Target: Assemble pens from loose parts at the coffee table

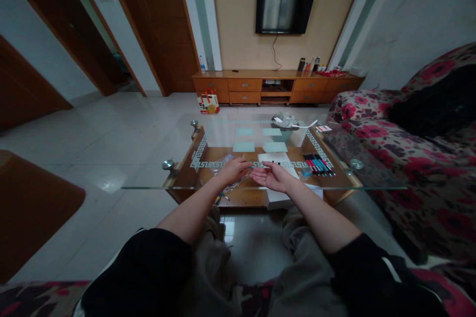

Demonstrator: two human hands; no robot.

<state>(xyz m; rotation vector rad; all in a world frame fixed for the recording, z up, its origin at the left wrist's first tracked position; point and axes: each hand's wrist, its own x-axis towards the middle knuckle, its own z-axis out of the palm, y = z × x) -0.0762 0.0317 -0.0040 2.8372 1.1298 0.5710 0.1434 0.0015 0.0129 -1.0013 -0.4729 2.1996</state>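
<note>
Placement of pens point(319, 164): lying rightward, nearer the right hand point(273, 177)

Recording the pens in a side-by-side row, seemingly resting on the glass tabletop point(221, 133), to the right of both hands and apart from both. Noting the long axis of the barrels as running front to back, with a slight leftward lean at the far ends. Placing the right hand between the left hand point(235, 169) and the row, hence judging the right as the nearer, with a sideways more than forward offset. Observing the right hand with palm upward and fingers extended, uncurled, pointing leftward. Observing the left hand with back upward and fingers bent toward the right fingertips; being unable to tell a grip from an empty curl at this scale. Finding a small round blue item point(306, 173) just left of the row, lying between the pens and the right hand. Finding clear plastic packaging point(217, 166) beside the left hand, on the side away from the pens.
</note>
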